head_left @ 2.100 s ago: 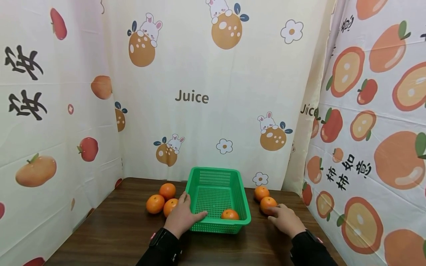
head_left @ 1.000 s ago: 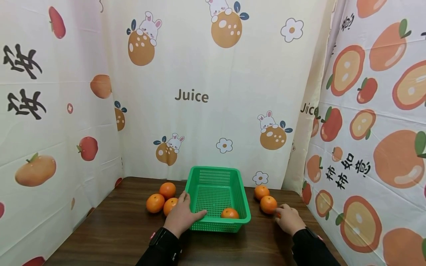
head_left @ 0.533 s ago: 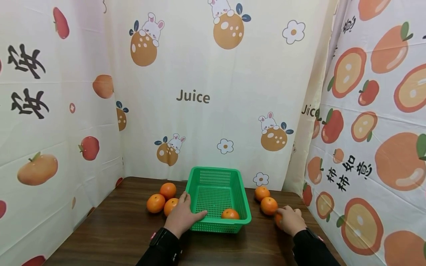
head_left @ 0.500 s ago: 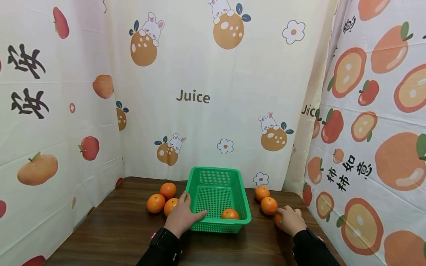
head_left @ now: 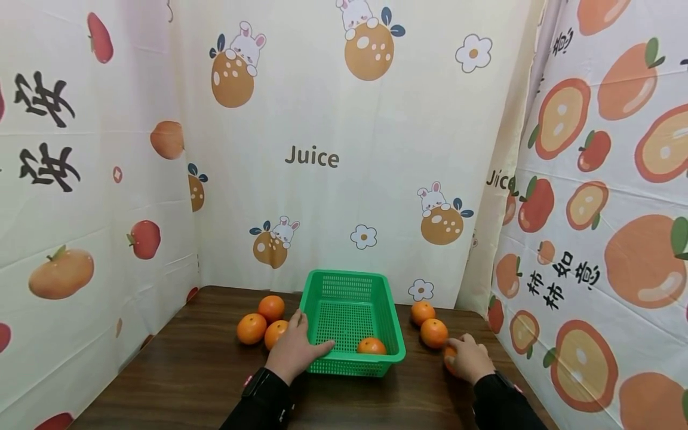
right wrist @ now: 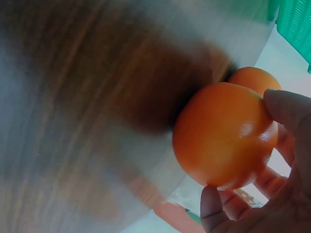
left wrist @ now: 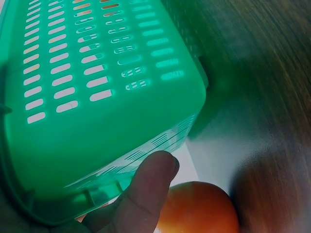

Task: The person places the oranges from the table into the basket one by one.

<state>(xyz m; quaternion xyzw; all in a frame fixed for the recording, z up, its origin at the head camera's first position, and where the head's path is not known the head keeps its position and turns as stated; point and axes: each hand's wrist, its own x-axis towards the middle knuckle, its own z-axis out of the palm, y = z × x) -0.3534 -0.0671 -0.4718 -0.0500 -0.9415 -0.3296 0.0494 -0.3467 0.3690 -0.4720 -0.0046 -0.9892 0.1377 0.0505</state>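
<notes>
In the head view a green plastic basket [head_left: 395, 322] stands on the table, with one orange [head_left: 371, 346] inside near its front wall. My left hand [head_left: 292, 351] holds the basket's front left corner, its thumb across the front rim and its fingers along the left side. Beyond the basket on the right, my right hand [head_left: 470, 357] curls its fingers round an orange [right wrist: 223, 136]. The right wrist view shows fingertips on opposite sides of this fruit, close over the wood. Another orange [head_left: 433, 332] sits right beside it, with a further orange [head_left: 423, 312] behind.
Left of the basket lie three oranges: a back one [head_left: 271, 308], a left one [head_left: 251, 329] and one partly behind my left hand [head_left: 275, 333]. The brown wooden table [head_left: 177, 364] is enclosed by fruit-printed cloth [head_left: 344, 197] at the back and both sides.
My right hand has shifted right and nearer, off the middle orange and onto the closest one, and its fingers now grip it. My left hand and the basket stay put.
</notes>
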